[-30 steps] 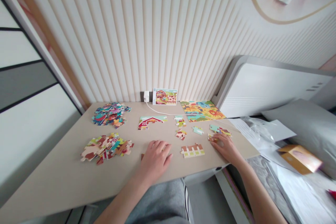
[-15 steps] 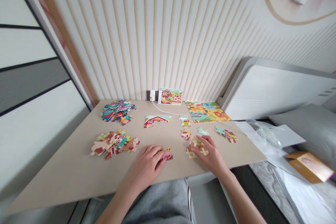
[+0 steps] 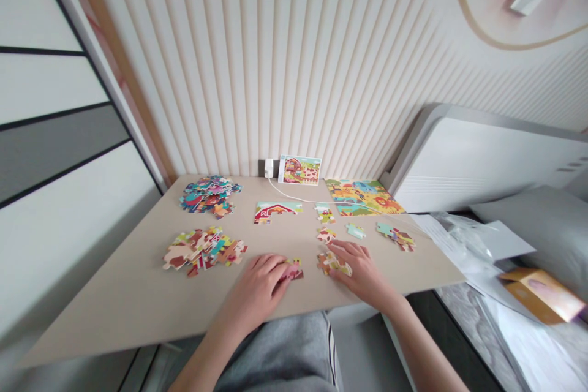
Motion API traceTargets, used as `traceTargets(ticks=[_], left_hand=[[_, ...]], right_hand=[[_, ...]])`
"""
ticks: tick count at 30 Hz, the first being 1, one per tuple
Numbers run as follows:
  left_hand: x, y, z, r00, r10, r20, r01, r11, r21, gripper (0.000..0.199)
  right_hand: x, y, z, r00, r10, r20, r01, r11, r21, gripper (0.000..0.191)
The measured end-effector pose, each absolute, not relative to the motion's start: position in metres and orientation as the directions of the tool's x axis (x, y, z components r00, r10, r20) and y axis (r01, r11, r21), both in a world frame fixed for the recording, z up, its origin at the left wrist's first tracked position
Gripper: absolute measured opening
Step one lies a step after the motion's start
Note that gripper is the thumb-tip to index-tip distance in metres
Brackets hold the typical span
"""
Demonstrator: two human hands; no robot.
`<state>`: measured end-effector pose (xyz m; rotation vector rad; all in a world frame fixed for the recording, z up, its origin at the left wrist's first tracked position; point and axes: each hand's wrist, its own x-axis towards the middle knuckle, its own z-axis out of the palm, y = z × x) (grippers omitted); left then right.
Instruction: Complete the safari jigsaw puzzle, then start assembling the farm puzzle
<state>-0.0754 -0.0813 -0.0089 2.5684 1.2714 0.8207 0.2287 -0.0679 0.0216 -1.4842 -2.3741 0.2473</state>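
Joining jigsaw pieces, the person's left hand [image 3: 260, 286] is curling over a small puzzle section [image 3: 294, 270], its pinch hidden by the fingers, while the right hand [image 3: 362, 272] is lying spread on a second puzzle section [image 3: 331, 263]. Both are sitting near the edge of the beige desk [image 3: 114, 312]. Two loose piles [image 3: 204, 252] are lying beyond; the next join calls for matching edges.

Ribbed cream wall panelling [image 3: 275, 73] rises behind a beige desk [image 3: 105, 312].
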Motion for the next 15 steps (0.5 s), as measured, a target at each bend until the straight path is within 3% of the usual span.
traceTargets(ticks=[4,15], left_hand=[[-0.076,-0.081,-0.010,0.490,0.774,0.402,0.685,-0.627,0.371,0.025],[-0.077,-0.081,-0.014,0.447,0.790,0.420,0.714,-0.598,0.364,0.026]], right_hand=[[0.226,-0.064,0.017,-0.428,0.894,0.134,0.837,0.448,-0.314,0.051],[0.230,-0.061,0.004,-0.379,0.909,0.173,0.849,0.416,-0.325,0.055]])
